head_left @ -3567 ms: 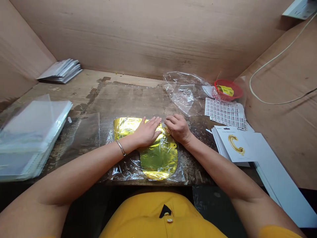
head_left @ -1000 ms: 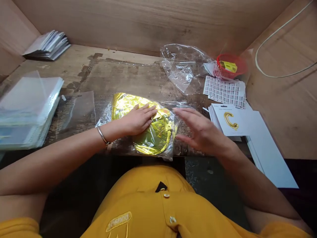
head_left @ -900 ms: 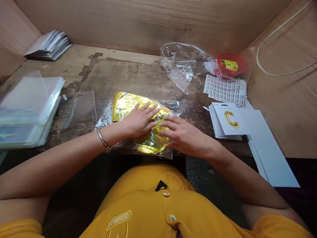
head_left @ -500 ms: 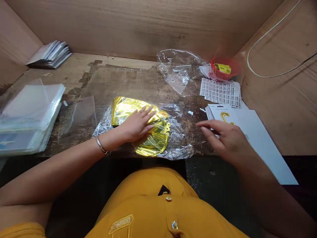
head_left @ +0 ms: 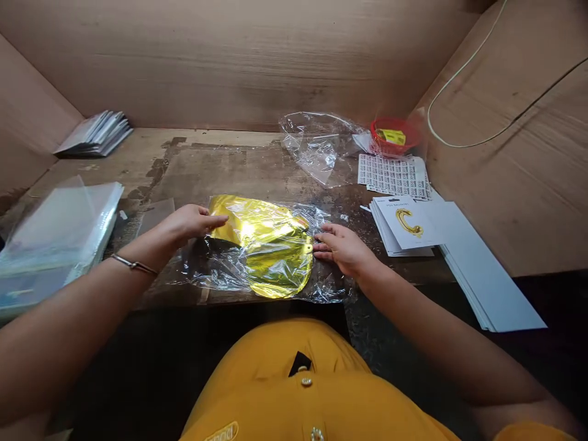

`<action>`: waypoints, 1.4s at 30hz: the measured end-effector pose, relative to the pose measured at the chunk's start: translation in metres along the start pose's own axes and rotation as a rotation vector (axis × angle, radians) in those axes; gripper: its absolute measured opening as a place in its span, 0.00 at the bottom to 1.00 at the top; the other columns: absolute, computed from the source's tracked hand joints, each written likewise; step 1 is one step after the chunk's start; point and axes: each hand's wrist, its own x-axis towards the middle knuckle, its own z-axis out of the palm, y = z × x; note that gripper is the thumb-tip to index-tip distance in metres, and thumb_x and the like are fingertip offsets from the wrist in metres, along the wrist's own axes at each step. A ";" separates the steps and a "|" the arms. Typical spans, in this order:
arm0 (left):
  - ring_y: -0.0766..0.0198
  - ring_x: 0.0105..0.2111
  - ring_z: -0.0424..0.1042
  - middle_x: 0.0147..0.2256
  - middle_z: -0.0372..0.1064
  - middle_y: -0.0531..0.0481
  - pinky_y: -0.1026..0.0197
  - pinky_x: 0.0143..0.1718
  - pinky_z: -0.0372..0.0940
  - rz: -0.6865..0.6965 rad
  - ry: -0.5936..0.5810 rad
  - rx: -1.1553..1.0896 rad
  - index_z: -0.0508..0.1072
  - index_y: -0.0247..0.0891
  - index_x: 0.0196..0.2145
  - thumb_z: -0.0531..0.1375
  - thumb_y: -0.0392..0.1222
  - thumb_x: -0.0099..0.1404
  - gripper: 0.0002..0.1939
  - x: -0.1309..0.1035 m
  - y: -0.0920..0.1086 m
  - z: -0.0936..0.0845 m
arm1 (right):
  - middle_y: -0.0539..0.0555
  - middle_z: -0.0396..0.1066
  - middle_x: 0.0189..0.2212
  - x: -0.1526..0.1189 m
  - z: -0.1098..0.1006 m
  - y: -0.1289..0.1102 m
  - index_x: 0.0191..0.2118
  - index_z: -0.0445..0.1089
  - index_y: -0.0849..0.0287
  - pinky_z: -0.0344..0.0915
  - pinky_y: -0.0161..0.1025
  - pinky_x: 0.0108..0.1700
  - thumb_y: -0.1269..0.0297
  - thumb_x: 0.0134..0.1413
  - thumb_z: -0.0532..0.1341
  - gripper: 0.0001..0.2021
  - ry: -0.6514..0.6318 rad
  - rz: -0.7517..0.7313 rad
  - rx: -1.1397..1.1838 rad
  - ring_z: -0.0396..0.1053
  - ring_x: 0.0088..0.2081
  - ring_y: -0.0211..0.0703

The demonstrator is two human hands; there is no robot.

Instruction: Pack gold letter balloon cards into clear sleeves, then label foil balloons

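Note:
A folded gold foil balloon (head_left: 280, 263) lies on crinkled clear plastic (head_left: 225, 272) near the table's front edge. At its upper left edge, my left hand (head_left: 195, 222) has its fingers closed on the foil, with the fingertips over the shiny surface. My right hand (head_left: 346, 250) rests by the balloon's right edge, beside its small tabs. The fingers of that hand are slightly spread and hold nothing. Right of it lies a stack of white cards (head_left: 422, 223), the top one printed with a gold C-shaped balloon.
Clear sleeves (head_left: 68, 226) are piled at the left, with folded papers (head_left: 98, 135) behind. A loose clear bag (head_left: 316, 150), a red basket (head_left: 397, 138) with yellow packets and label sheets (head_left: 395, 174) sit at the back right. A cable (head_left: 463, 144) hangs along the right wall.
My left hand has moved left from the balloon's middle to its left edge. My right hand has come from the cards to the balloon's right side. The view has shifted slightly.

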 end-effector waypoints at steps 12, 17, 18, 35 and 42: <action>0.60 0.21 0.72 0.22 0.74 0.47 0.60 0.23 0.69 -0.055 -0.175 -0.469 0.71 0.31 0.29 0.66 0.33 0.42 0.14 -0.009 -0.008 0.021 | 0.48 0.64 0.18 0.037 -0.047 0.000 0.36 0.72 0.63 0.58 0.34 0.22 0.61 0.57 0.59 0.10 0.148 -0.255 -0.523 0.62 0.17 0.36; 0.60 0.20 0.71 0.21 0.73 0.49 0.62 0.21 0.68 -0.045 -0.160 -0.460 0.70 0.32 0.29 0.67 0.35 0.39 0.16 -0.008 -0.010 0.023 | 0.49 0.66 0.18 0.039 -0.038 -0.004 0.18 0.63 0.59 0.59 0.35 0.33 0.70 0.44 0.66 0.12 0.147 -0.406 -0.705 0.66 0.27 0.40; 0.61 0.20 0.71 0.21 0.73 0.49 0.62 0.21 0.68 -0.038 -0.155 -0.462 0.70 0.32 0.29 0.67 0.35 0.39 0.16 -0.008 -0.010 0.023 | 0.49 0.67 0.19 0.037 -0.036 -0.006 0.18 0.63 0.58 0.60 0.36 0.35 0.72 0.45 0.65 0.11 0.155 -0.434 -0.727 0.67 0.29 0.41; 0.61 0.21 0.72 0.22 0.74 0.50 0.62 0.22 0.68 -0.004 -0.119 -0.504 0.70 0.32 0.31 0.67 0.35 0.37 0.20 -0.007 -0.013 0.027 | 0.60 0.71 0.45 -0.008 -0.037 -0.026 0.49 0.69 0.62 0.75 0.39 0.34 0.81 0.50 0.56 0.20 -0.301 0.136 -0.140 0.75 0.30 0.39; 0.61 0.21 0.72 0.23 0.74 0.49 0.63 0.23 0.69 -0.014 -0.106 -0.517 0.71 0.32 0.31 0.66 0.31 0.42 0.15 -0.010 -0.010 0.027 | 0.61 0.65 0.45 0.012 -0.030 -0.008 0.55 0.68 0.60 0.66 0.51 0.51 0.66 0.43 0.70 0.29 0.150 -0.539 -0.947 0.69 0.42 0.51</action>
